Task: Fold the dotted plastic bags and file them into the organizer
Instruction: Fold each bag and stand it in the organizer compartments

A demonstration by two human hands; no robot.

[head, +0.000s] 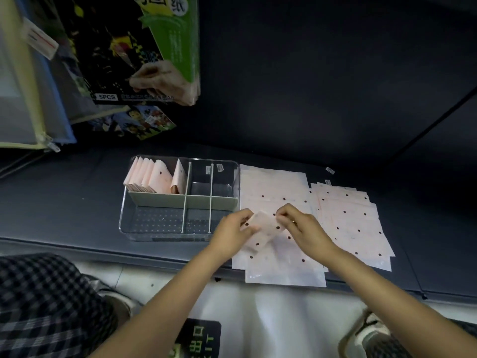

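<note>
I'm kneeling over the dark mat (pixel 77 208), which is filling most of my view and running off every edge. At the top left, colourful packets (pixel 134 47) and a mesh zip pouch (pixel 23 99) are leaning in, cut off by the frame, their print too blurred to read beyond "5PCS". On the mat, the flat dotted bags (pixel 273 187) are lying in overlapping stacks to my right, the nearest stack hanging over the mat's front edge; I can't count the sheets. Just left of them, touching their edge, the clear organizer (pixel 178 197) is sitting with its dividers; its back-left compartment is holding folded bags (pixel 154 174) standing upright in a row, while the other compartments are hard to read through the glare. My left hand (pixel 232 231) is pinching the near-left side of a partly folded bag (pixel 263 227), fingers curled around it, and my right hand (pixel 302 226) is pinching its far-right corner, lifting it just above the stack. My fingers are hiding the fold itself. A small ring (pixel 294 222) is glinting on my right hand.
</note>
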